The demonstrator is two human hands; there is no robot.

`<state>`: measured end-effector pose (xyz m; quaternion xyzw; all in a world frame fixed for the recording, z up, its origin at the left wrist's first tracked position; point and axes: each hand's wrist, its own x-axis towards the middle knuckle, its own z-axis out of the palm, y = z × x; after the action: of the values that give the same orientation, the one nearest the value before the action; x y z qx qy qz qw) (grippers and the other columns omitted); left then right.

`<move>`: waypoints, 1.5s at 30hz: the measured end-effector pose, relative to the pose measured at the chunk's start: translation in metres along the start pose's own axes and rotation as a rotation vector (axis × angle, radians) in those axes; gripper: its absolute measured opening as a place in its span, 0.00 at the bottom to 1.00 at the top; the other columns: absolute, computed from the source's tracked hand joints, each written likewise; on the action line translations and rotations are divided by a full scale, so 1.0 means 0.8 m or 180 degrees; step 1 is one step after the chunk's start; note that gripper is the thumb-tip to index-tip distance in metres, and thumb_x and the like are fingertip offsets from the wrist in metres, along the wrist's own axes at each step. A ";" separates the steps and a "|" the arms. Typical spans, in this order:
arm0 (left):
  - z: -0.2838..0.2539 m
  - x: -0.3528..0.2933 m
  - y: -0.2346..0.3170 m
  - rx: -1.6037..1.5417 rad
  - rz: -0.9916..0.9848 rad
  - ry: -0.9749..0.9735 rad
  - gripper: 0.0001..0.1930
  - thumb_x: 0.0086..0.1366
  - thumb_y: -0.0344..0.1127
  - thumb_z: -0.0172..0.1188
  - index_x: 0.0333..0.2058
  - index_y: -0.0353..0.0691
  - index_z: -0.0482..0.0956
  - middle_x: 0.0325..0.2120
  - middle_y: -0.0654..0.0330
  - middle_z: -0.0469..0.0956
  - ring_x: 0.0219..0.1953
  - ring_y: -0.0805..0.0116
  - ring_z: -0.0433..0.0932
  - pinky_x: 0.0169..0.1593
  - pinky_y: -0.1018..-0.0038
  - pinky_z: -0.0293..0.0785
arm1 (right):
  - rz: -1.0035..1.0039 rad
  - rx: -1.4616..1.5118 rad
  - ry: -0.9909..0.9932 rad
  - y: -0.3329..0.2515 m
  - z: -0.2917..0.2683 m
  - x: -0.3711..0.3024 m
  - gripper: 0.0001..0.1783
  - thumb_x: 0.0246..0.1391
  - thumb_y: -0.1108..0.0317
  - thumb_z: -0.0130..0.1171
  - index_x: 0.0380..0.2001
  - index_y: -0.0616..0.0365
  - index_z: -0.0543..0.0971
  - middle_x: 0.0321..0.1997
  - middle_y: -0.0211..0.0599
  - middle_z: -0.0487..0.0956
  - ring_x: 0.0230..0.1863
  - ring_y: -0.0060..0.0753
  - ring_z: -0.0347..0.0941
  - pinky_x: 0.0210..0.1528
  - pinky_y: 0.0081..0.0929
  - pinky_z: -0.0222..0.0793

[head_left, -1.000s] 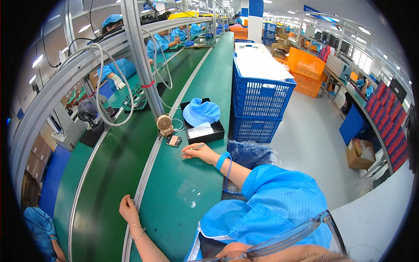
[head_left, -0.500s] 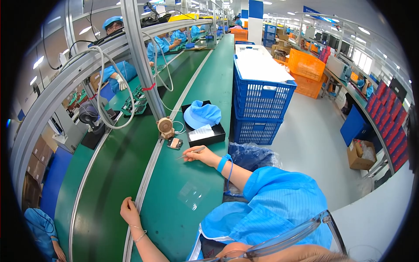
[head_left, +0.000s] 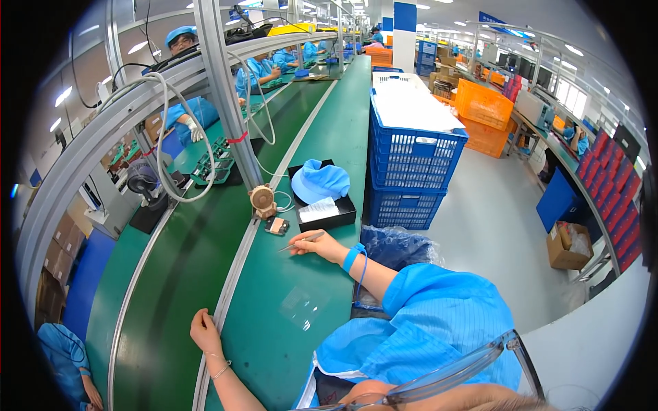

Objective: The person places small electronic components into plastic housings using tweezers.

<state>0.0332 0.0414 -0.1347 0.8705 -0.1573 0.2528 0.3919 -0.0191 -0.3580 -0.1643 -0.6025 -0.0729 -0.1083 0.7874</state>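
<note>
— Where are the tweezers?
— Gripped in the right hand, between the side edges of the tabletop.
— And the left hand?
— Curled at the left edge; can't tell if it's gripping anything.

R grip pinched, fwd of L grip; R forearm slants in from rt. L grip loosely bent, L forearm angled fwd.

Tweezers are slanting in the right grip.
Slim and metallic-grey, they are pointing their thin tips leftward and down toward the green surface; contact is unclear.
</note>
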 end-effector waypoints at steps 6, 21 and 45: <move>0.001 0.000 -0.004 -0.0067 -0.0033 0.0077 0.10 0.64 0.30 0.52 0.36 0.32 0.81 0.31 0.51 0.81 0.30 0.61 0.80 0.37 0.70 0.75 | 0.0026 -0.0041 0.0013 0.002 0.003 0.003 0.13 0.60 0.66 0.58 0.44 0.62 0.80 0.37 0.37 0.82 0.37 0.22 0.77 0.41 0.19 0.73; 0.003 0.001 -0.006 -0.0055 0.0004 0.0036 0.10 0.63 0.29 0.52 0.35 0.32 0.81 0.30 0.51 0.81 0.29 0.62 0.80 0.36 0.69 0.75 | 0.0028 -0.0020 -0.0013 -0.002 0.001 -0.001 0.12 0.61 0.67 0.57 0.44 0.62 0.80 0.38 0.37 0.82 0.39 0.24 0.78 0.42 0.20 0.74; 0.004 0.031 0.005 -0.2711 -0.1655 -0.0242 0.14 0.68 0.32 0.53 0.46 0.27 0.75 0.38 0.48 0.80 0.38 0.61 0.81 0.44 0.72 0.78 | 0.0203 -0.0361 -0.0525 -0.019 -0.064 -0.011 0.13 0.60 0.68 0.57 0.44 0.66 0.79 0.38 0.41 0.82 0.40 0.28 0.79 0.44 0.24 0.76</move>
<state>0.0526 0.0345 -0.1197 0.6522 -0.0385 0.0283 0.7566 -0.0322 -0.4108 -0.1657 -0.6550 -0.1120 -0.0372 0.7464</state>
